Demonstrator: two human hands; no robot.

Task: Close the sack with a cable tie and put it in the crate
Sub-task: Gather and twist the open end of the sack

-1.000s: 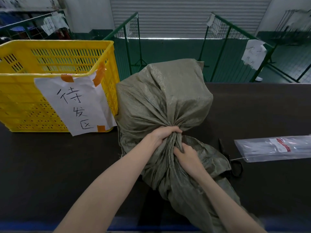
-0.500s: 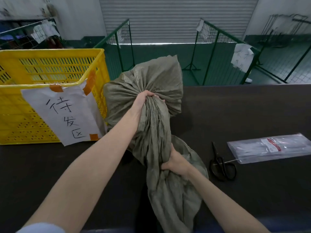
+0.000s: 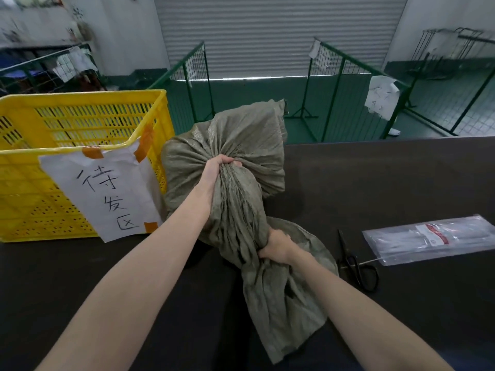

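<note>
Tightly clenched, your left hand (image 3: pixel 214 170) chokes the gathered neck of the grey-green woven sack (image 3: pixel 241 145) right where the full part ends, fingers wrapped around the pleats, while your right hand (image 3: pixel 276 245) closes in a fist on the same twisted neck lower down, nearer you. The filled body of the sack stands on the dark table (image 3: pixel 375 183), leaning against the corner of the yellow crate (image 3: pixel 80 124) with its taped paper label (image 3: pixel 107 191); the loose mouth trails toward you over the table edge. No tie is on the neck yet, so the sack is only held shut, not closed. To do this step well, keep the left grip hard against the contents so the pleats cannot spread, and use the right hand to twist the slack into a firm rope. Then you will need that right hand free: the clear bag of cable ties (image 3: pixel 434 242) lies well to your right, with the black scissors (image 3: pixel 356 261) between it and the sack. The likely snag is the neck springing open when one hand lets go; judge the twist tight enough first. The crate is just beside the sack, so the lift afterwards should be short.
</note>
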